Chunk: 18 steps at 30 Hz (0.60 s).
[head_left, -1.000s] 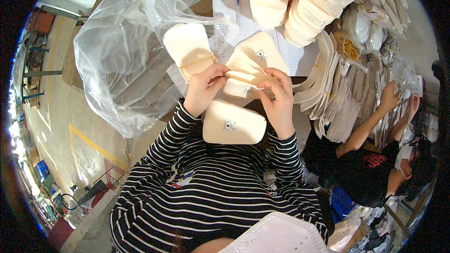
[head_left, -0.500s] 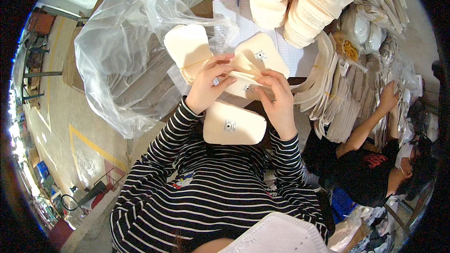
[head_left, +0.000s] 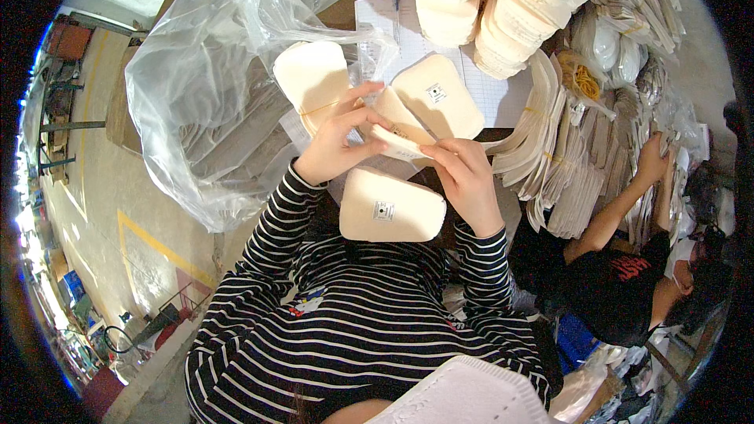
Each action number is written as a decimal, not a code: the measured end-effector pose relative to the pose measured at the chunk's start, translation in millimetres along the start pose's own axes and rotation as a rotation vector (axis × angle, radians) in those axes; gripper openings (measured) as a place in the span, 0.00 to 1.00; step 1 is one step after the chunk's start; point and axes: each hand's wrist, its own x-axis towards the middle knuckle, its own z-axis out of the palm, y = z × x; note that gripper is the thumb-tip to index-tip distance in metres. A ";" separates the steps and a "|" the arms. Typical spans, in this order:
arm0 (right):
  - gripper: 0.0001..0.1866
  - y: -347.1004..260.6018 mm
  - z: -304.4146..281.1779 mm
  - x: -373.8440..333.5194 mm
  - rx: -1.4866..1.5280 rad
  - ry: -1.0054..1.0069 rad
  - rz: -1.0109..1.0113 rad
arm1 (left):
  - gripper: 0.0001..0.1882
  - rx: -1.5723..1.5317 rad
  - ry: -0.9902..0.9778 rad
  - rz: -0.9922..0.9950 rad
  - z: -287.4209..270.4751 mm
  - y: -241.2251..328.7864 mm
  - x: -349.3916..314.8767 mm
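I'm watching the left hand [head_left: 336, 144] pinching one end of a cream pad [head_left: 402, 142] between thumb and forefinger, other fingers standing apart; the right hand [head_left: 470, 182] is pinching its opposite end. The held pad is sitting between a nearer labelled pad [head_left: 412, 216] and lined paper [head_left: 509, 98]. Fingers are covering its ends; I'm not making out its layers.

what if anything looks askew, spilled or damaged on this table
Nothing looks spilled or plainly damaged. Untidiest is the clear plastic bag, sprawling crumpled at the left. The cream pad nearest the person's body also lies askew, turned differently from the labelled pad beyond the right hand.
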 end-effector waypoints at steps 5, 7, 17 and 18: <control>0.22 -2.5 -3.5 -3.5 0.016 -0.060 -0.017 | 0.15 -0.029 -0.159 -0.052 -6.3 -3.3 3.1; 0.23 -8.3 -2.7 -1.1 0.112 -0.036 0.151 | 0.15 -0.062 -0.162 -0.126 -6.3 -3.9 0.6; 0.26 2.0 7.9 -8.9 0.120 -0.129 0.196 | 0.26 -0.251 -0.116 -0.270 1.7 -0.4 -27.9; 0.25 1.8 9.4 -9.6 0.134 -0.123 0.199 | 0.26 -0.165 -0.204 -0.219 -2.9 2.3 -27.3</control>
